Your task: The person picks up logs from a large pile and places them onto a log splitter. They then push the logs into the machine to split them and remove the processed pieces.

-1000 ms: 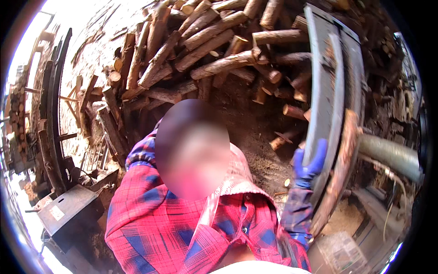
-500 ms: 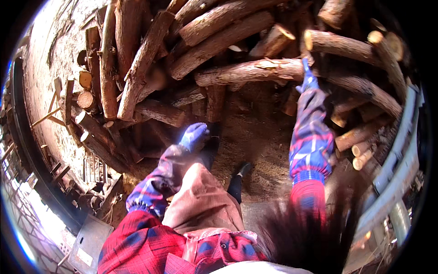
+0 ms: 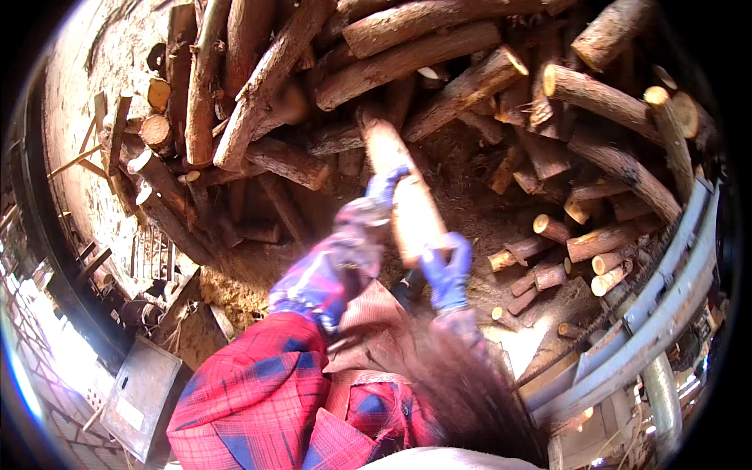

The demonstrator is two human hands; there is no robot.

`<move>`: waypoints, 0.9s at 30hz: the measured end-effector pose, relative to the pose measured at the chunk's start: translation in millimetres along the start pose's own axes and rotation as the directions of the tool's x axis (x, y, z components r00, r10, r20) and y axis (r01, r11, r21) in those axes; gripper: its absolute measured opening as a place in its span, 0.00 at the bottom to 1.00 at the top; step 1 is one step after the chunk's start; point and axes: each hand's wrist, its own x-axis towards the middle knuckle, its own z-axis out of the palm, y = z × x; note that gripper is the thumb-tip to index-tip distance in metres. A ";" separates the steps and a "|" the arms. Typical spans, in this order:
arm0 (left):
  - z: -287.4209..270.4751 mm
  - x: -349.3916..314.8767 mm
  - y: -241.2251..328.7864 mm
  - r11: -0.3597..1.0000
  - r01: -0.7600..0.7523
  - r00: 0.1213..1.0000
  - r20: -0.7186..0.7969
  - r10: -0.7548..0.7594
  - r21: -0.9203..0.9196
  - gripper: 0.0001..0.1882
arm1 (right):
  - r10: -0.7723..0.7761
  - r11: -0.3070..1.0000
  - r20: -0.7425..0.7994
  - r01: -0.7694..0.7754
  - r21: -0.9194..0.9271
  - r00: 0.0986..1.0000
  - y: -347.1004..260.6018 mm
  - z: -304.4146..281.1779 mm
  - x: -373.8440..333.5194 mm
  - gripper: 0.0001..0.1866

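We take the log (image 3: 407, 200) in our hands as our landmark: a pale, peeled length of wood, blurred, tilted so its far end points up toward the woodpile (image 3: 407, 70) and its near end comes toward us. Far to the left of the log a grey metal box (image 3: 145, 395) lies on the dirt, and a curved dark rail (image 3: 47, 227) runs along that edge. Just left of the log, our left hand (image 3: 385, 188) in its blue glove is curled against the upper part of the log, fingers wrapped onto its side, gripping it. Our red and blue checked sleeve (image 3: 321, 274) leads down from that hand. At the lower end of the log, our right hand (image 3: 446, 274), also blue-gloved, is closed around the wood from below. Behind the log, the woodpile of rough brown trunks spreads across the top. To the right of the log, short cut pieces (image 3: 583, 243) lie on the sawdust-covered ground, well apart from our hands. Farther right, a long grey metal frame (image 3: 666, 298) curves along the edge.
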 end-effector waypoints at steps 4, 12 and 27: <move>-67.6 -77.7 90.6 0.505 -0.765 0.597 0.734 0.323 0.400 0.27 | 0.617 0.329 0.646 -0.893 0.307 0.449 -20.2 -1.0 -52.0 0.22; 133.2 -281.2 247.2 0.973 -0.228 0.883 0.427 0.196 0.026 0.24 | -0.383 -0.086 0.471 -0.538 0.839 0.795 -30.9 -90.7 -50.5 0.21; 192.1 -376.9 282.5 0.834 -0.530 0.663 0.688 0.295 0.153 0.40 | -0.690 0.484 -0.205 0.232 -0.844 0.694 -138.3 -518.2 -115.5 0.56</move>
